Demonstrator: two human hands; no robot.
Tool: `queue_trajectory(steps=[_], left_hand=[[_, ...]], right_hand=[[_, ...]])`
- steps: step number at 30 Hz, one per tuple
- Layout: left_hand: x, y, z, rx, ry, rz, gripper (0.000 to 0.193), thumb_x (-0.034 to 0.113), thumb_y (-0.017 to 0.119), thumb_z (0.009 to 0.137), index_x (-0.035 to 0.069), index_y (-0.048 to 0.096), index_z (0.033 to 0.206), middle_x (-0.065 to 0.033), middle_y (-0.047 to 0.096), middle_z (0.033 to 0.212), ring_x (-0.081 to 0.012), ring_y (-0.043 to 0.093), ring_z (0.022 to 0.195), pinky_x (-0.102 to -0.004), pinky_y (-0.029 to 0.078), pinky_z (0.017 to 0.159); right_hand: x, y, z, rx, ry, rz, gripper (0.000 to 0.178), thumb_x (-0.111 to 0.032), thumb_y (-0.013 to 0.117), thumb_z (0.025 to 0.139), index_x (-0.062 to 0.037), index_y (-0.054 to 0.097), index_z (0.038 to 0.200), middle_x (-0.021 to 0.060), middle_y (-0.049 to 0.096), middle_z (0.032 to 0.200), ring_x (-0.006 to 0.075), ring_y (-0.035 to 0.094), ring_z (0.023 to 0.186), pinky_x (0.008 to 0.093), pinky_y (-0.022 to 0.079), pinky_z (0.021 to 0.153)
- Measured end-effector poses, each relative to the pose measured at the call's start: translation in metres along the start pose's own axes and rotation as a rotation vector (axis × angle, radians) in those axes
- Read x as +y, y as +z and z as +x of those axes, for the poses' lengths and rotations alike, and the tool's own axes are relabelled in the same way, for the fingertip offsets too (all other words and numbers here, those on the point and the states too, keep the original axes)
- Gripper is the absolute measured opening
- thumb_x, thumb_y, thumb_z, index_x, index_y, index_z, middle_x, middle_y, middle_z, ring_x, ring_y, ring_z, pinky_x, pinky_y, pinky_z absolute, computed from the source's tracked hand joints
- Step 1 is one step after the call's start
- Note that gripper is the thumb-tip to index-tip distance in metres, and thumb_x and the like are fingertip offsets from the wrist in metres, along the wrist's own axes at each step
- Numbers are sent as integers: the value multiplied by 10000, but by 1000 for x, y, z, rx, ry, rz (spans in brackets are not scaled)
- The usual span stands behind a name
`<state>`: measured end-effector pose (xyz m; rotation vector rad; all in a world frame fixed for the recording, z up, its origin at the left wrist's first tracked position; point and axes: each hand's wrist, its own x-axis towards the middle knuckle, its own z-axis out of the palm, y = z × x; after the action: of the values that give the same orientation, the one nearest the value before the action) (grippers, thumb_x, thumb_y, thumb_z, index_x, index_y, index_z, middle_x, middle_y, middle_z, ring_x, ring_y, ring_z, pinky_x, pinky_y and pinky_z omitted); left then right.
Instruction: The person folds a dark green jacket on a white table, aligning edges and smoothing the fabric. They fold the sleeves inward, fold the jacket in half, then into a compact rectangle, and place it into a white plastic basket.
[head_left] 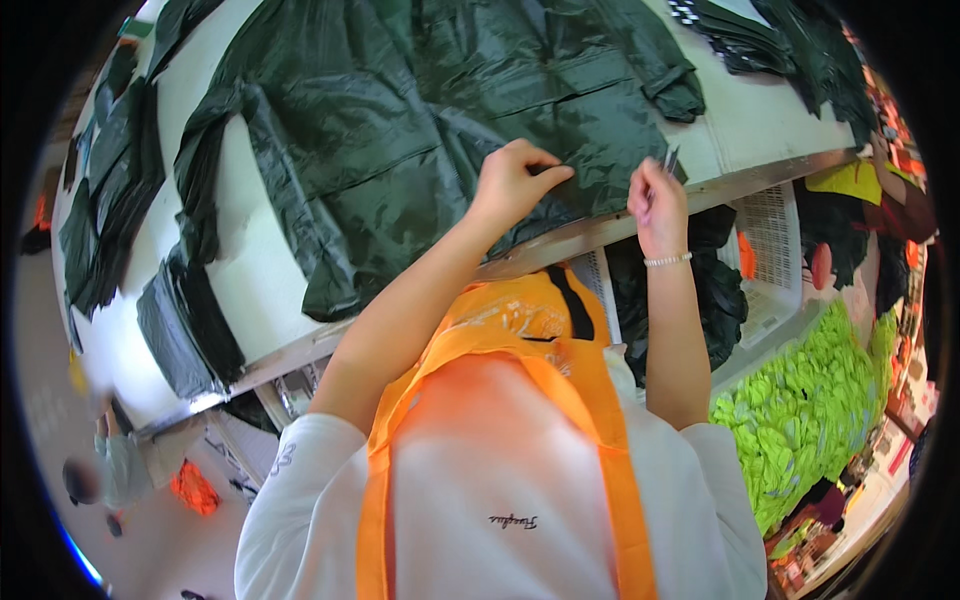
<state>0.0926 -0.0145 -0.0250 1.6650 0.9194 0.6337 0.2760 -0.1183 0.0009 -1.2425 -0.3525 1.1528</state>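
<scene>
A dark green, shiny garment, thin like rainwear, lies spread over the white table in front of me. My left hand is above its near part, fingers curled and thumb and forefinger close together in a pinch. Whatever may be between those fingertips is too small to make out. To the right, by the garment's lower edge, my right hand is closed on small metal thread snips. Their pointed tips stick up past the fingers, while the rest is hidden in the hand.
Stacks of folded dark green pieces lie on the table's left, with more pieces at the far right. Below the table edge stands a white plastic crate beside dark fabric. A lime-green fabric pile is at my right. Other people are nearby.
</scene>
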Motion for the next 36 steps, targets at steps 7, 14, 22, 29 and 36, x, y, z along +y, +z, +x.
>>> queue_trajectory(steps=[7,14,22,29,36], left_hand=[[-29,-19,-65,-353,34,117,163,11,612,745,11,627,908,-71,610,956,-139,544,646,-239,436,587],[-16,-13,-72,-192,-159,314,208,-8,559,752,27,663,930,-72,611,821,-111,479,553,-238,393,522],[34,19,27,161,-105,34,284,94,626,835,23,600,1109,-48,637,993,-110,539,756,-245,460,684],[58,50,110,245,-206,-543,471,134,598,891,6,412,1304,-90,533,1205,-165,490,1124,-281,375,964],[44,51,113,354,-333,-696,187,97,515,921,51,524,1102,-8,599,1001,-81,557,885,-235,437,774]], right_hand=[[-4,-145,-29,139,-78,-1183,334,-207,665,831,22,634,1071,112,640,739,149,591,694,292,474,694],[-17,-163,147,566,-66,-488,317,-255,696,815,46,630,889,1,535,661,105,468,613,262,416,611],[-52,-51,171,221,-829,-503,256,34,684,740,-28,640,985,2,526,777,96,435,568,231,397,527],[-51,-25,95,-442,-732,-950,333,25,692,721,-112,652,1022,23,553,837,155,554,593,272,458,539],[-56,-35,149,-438,-471,-731,312,-5,736,711,-19,618,999,51,597,940,117,549,669,228,456,592]])
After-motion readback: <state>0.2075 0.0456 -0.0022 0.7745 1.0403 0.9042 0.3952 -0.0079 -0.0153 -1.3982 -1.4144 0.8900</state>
